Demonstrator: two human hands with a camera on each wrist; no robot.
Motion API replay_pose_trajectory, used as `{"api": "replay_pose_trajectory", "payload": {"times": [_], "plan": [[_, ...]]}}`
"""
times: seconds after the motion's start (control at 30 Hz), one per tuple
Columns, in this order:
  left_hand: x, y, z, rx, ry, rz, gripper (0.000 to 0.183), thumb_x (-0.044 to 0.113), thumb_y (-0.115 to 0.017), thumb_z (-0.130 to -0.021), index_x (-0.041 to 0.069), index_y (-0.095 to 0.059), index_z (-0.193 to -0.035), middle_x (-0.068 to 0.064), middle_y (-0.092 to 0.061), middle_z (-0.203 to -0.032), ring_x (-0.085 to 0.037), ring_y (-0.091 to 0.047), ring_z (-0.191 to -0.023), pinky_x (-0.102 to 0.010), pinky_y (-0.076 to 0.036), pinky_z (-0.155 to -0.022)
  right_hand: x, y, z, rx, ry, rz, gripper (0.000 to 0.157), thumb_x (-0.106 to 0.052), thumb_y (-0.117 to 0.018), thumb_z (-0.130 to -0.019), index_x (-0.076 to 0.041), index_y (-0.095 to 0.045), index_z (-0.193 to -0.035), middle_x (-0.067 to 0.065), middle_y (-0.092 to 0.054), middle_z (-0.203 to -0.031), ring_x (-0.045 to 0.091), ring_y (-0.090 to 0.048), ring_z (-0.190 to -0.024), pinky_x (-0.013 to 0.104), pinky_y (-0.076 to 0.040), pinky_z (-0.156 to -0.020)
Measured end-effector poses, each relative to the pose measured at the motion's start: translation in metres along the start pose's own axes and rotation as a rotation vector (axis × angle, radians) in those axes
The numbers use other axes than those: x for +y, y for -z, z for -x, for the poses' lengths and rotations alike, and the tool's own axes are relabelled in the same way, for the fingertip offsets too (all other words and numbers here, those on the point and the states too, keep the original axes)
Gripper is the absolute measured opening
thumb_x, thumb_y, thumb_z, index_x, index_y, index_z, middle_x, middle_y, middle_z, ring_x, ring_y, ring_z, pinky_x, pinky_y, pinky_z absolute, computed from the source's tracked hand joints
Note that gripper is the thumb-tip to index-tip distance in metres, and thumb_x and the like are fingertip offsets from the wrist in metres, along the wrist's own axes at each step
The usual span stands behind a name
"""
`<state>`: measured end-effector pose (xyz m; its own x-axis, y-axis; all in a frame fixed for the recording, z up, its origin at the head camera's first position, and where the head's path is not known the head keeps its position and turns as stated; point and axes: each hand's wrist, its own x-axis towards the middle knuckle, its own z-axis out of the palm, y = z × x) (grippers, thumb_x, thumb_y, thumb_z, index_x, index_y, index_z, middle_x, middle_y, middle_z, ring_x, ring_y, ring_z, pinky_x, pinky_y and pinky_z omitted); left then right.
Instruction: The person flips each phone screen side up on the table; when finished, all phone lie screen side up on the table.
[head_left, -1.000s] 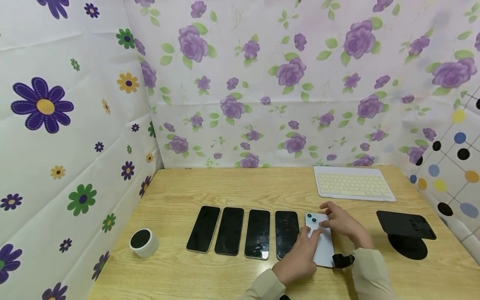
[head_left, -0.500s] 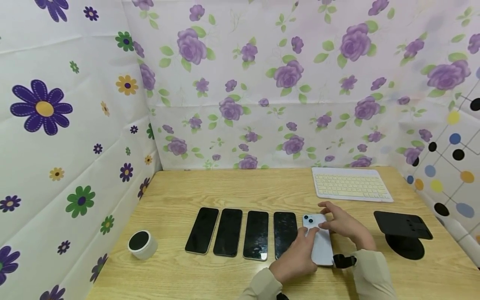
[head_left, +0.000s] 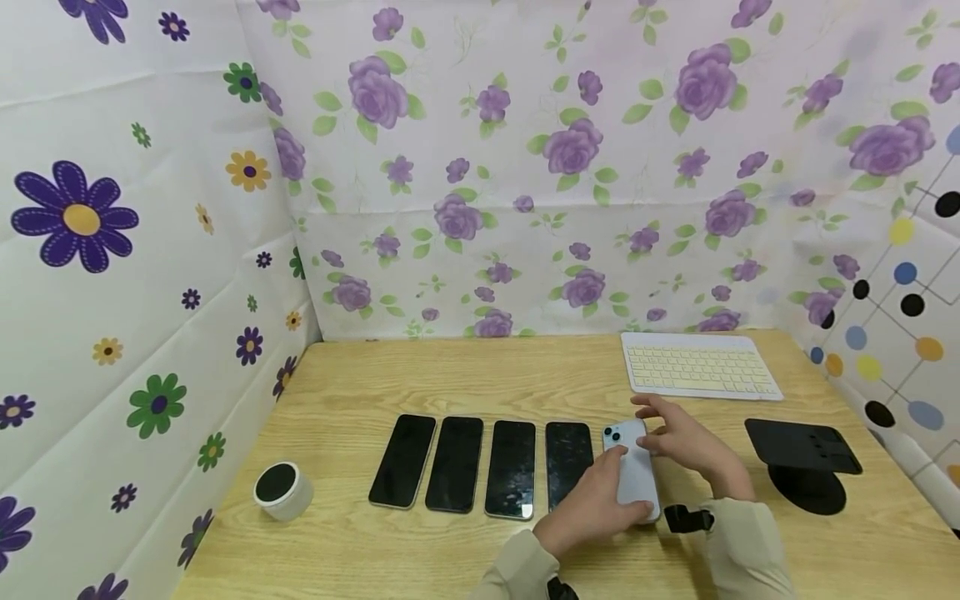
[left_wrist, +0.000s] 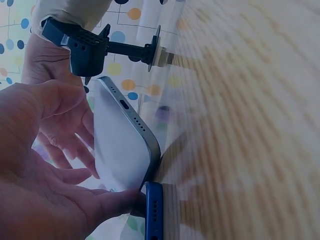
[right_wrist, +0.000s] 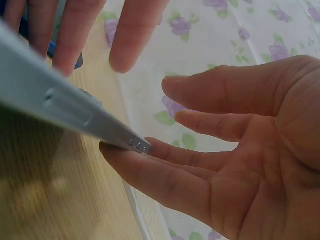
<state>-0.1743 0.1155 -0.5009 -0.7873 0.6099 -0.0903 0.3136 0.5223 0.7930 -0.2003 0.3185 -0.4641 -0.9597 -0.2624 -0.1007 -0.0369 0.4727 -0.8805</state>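
Note:
A pale blue smartphone (head_left: 637,477) is back side up at the right end of a row of phones, tilted with its right long edge raised. My left hand (head_left: 588,507) spans it, fingers at the left edge and thumb at the lower right corner. In the left wrist view, the smartphone (left_wrist: 117,135) slants above the wood, its lower edge close to the neighbouring phone (left_wrist: 154,210). My right hand (head_left: 690,443) is at the upper right edge. In the right wrist view, fingertips of the right hand (right_wrist: 240,145) sit under the corner; the thumb is apart from it.
Several black-screened phones, one (head_left: 512,469) among them, lie face up to the left. A white keyboard (head_left: 701,367) lies behind, and a black stand (head_left: 804,458) is at right. A white round object with a black top (head_left: 283,490) sits far left on the wooden table (head_left: 360,550).
The pale blue phone has gone from lying flat to tilted, its right side raised. My left thumb has moved out to its lower right corner. My right hand has barely moved.

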Motion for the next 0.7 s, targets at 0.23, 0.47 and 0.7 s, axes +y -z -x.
{"api": "replay_pose_trajectory", "payload": {"times": [0.23, 0.47, 0.7], "plan": [[0.002, 0.000, -0.001, -0.016, 0.008, 0.050, 0.080, 0.044, -0.070, -0.093, 0.011, -0.033, -0.156, -0.002, -0.045, -0.150, -0.013, -0.055, -0.117, -0.032, -0.051, -0.086, -0.006, -0.001, 0.002, 0.009, 0.006, 0.011, 0.063, 0.006, -0.060, -0.094, 0.010, -0.031, -0.150, 0.042, -0.037, -0.142, 0.047, -0.059, -0.113, 0.047, -0.055, -0.084], [0.004, 0.000, -0.001, 0.001, -0.020, 0.090, 0.081, 0.040, -0.073, -0.092, 0.010, -0.033, -0.155, -0.004, -0.051, -0.143, -0.009, -0.057, -0.108, -0.029, -0.052, -0.080, -0.011, 0.001, 0.002, 0.013, 0.021, 0.005, 0.063, 0.011, -0.056, -0.093, 0.008, -0.032, -0.151, 0.041, -0.037, -0.143, 0.047, -0.060, -0.112, 0.046, -0.054, -0.082], [-0.001, 0.005, -0.002, 0.000, 0.018, 0.200, 0.083, 0.032, -0.076, -0.088, 0.013, -0.032, -0.156, -0.007, -0.061, -0.125, -0.008, -0.061, -0.095, -0.029, -0.052, -0.075, -0.014, -0.003, 0.002, -0.025, 0.028, -0.085, 0.067, 0.014, -0.055, -0.092, 0.008, -0.026, -0.153, 0.041, -0.034, -0.144, 0.045, -0.060, -0.112, 0.049, -0.055, -0.085]]}}
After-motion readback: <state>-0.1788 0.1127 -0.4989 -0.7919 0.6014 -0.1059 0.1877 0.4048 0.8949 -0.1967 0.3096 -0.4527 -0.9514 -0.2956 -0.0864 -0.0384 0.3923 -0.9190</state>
